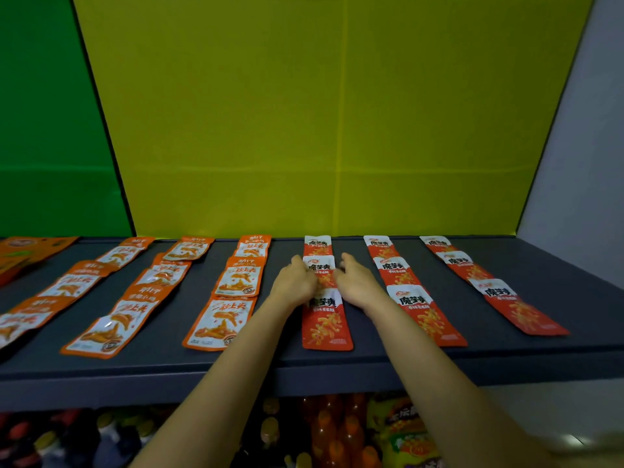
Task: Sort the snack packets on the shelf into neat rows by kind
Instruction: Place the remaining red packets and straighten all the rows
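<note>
Reaching onto the shelf (371, 361) with left hand (294, 282) and right hand (358, 282), fingers (340, 277) against both sides of the red packet (320, 266) midway between back and front edges; cannot tell whether pinching or touching.

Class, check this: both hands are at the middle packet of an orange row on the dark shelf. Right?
No. The head view shows the left hand and right hand at the middle packet of a red row on the dark shelf.
</note>
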Available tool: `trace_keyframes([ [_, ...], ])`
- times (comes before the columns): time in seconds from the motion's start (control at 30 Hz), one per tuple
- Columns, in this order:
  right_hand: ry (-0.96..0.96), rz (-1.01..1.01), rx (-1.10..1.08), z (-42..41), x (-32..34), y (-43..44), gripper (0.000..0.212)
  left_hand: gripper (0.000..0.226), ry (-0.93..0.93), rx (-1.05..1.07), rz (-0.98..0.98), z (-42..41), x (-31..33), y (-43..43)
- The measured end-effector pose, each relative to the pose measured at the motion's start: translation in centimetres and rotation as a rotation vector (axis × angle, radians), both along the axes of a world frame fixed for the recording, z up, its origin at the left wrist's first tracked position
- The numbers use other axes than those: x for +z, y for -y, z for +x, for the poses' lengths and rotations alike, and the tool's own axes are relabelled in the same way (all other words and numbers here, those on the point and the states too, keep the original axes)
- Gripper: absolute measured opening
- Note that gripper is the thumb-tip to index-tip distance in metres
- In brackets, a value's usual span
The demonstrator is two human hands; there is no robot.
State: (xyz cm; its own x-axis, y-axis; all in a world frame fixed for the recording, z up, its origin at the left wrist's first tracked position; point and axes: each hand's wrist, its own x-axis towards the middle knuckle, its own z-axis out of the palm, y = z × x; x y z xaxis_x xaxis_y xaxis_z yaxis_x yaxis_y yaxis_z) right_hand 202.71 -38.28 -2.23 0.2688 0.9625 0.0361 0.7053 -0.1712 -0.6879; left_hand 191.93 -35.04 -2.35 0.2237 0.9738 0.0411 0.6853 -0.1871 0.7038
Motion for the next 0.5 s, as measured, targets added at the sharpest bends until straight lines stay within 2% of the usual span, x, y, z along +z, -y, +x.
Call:
trace_keyframes([
  [0.2,-0.047,0.007,0.075,0.1,-0.2,4.3,0.051,0.026,-0.01,-0.063,0.033,-2.0,-0.5,3.7],
  [0.37,0.146,0.055,0.147,-0.1,-0.7,6.1,0.043,0.03,-0.077,-0.059,0.178,-2.6,-1.0,5.9],
  [0.5,0.214,0.066,0.173,0.0,-1.4,5.7,0.05,0.039,-0.119,-0.044,0.187,-2.5,-0.8,6.4],
])
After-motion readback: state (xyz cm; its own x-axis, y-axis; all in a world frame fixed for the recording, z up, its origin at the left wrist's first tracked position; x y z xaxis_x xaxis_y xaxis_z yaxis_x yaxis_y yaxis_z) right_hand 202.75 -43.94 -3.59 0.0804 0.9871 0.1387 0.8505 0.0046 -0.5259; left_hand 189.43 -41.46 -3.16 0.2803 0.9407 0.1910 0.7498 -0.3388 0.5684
